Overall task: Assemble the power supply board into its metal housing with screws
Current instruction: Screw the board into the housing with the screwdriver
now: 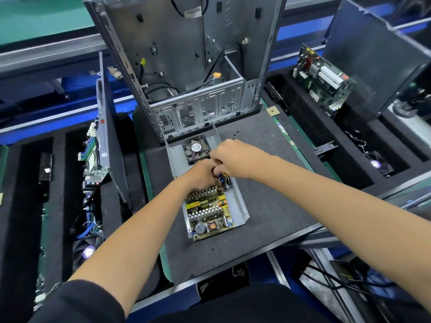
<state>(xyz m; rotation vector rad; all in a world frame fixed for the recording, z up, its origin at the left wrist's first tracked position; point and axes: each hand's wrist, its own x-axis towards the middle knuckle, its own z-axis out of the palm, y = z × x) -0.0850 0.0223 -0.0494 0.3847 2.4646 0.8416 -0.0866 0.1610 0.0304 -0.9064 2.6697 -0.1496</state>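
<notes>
Both hands' fingers are curled together over the power supply board (208, 212); what they hold is hidden. The left hand (202, 175) touches the right hand (233, 158). The board sits inside its metal housing (240, 203), just in front of the fan (196, 149), on the bench (279, 217).

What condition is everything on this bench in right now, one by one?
power supply board: lying inside the housing
metal housing: open-topped, on the mat
fan: at the housing's far end, not spinning
computer case: upright, side open
left hand: fingers curled over the board
right hand: curled, pinching something unclear
</notes>
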